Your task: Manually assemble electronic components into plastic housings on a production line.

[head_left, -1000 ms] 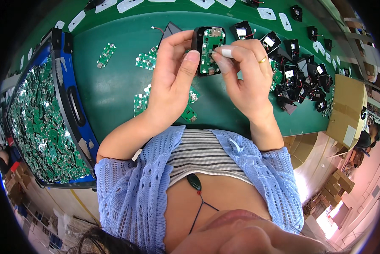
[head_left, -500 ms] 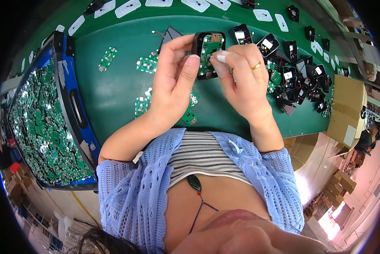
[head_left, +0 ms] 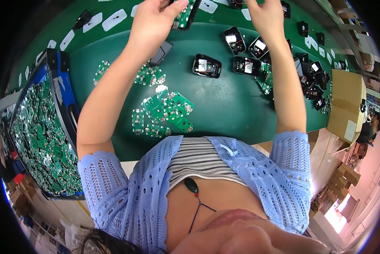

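Fingers of the left hand [head_left: 151,22] grasp a black case [head_left: 193,17] at top centre of the head view, thumb against the green board [head_left: 182,17] in it. Right hand [head_left: 267,20] at the top edge, right of centre, fingertips out of frame; I cannot tell whether they hold anything. Loose boards [head_left: 168,106] lie centre-left, open cases [head_left: 207,66] centre and right.

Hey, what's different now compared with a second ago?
The left hand has moved away from the body, carrying the black case with its green board. The right hand has let go of the board and reached away too; its fingertips are out of frame. The left hand's hold, the loose boards and the blue-framed bin stay as they were.
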`<action>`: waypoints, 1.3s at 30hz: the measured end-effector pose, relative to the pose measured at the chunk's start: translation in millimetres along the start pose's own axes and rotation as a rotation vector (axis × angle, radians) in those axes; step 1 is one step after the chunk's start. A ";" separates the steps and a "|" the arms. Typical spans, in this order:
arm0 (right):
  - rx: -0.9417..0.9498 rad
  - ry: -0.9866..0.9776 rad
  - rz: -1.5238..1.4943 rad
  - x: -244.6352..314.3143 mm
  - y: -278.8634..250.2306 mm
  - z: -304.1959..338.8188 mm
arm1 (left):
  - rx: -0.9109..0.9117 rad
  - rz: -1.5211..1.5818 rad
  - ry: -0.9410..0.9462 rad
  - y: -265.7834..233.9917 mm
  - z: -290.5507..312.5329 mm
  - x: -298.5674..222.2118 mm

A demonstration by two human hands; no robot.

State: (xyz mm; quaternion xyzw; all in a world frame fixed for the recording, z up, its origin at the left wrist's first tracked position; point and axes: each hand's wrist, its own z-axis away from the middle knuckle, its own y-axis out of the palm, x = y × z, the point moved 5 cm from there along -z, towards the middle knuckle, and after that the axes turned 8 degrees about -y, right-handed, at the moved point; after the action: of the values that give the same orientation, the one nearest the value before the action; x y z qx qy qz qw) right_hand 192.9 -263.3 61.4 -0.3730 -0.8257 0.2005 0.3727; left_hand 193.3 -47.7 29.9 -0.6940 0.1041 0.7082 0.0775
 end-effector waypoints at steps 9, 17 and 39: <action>0.495 0.352 0.518 -78.8 57.1 -19.1 | -0.082 -0.779 0.020 37.5 -98.1 40.5; 0.311 -0.057 -0.017 18.1 15.1 -5.3 | -0.007 -0.435 0.262 38.5 -71.3 -1.4; -0.206 -0.007 -0.648 122.6 -22.9 99.6 | 0.043 0.590 -0.281 10.0 105.7 -10.9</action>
State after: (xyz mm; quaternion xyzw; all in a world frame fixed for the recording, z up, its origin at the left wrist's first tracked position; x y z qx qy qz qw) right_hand 51.6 -189.5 68.5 -0.1262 -0.9185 -0.0115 0.3745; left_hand 88.9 -30.0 42.8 -0.5273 0.3039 0.7867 -0.1029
